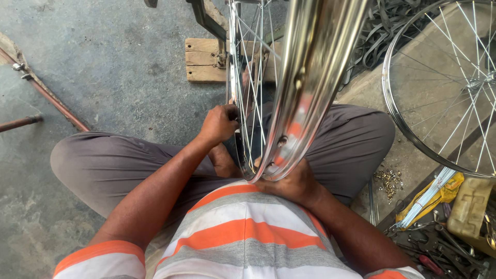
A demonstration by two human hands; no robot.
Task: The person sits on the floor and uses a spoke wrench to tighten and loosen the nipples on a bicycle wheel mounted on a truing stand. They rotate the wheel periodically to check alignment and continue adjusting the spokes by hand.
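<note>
Bare floor [103,67] to my left, plenty of room there. The rim [305,88] blocks the middle between my knees. Right side is crowded: second wheel [444,82], loose nipples [388,180], tools [444,248].

- The wheel rim [310,77] is polished metal, mirror-glossy and smooth, catching orange and grey off the shirt
- Its spokes [253,88] are thin bright wire, shiny
- The second wheel [413,134] at the right has the same glossy metal rim and silvery spokes
- The wooden block [204,59] is pale, raw and rough-grained
- The floor [103,67] is grey concrete, matt, stained and pitted
- The trousers [103,165] are matt grey cloth
- The striped shirt [243,232] is soft knit
- The pipe [20,123] looks dull, rusty metal
</note>
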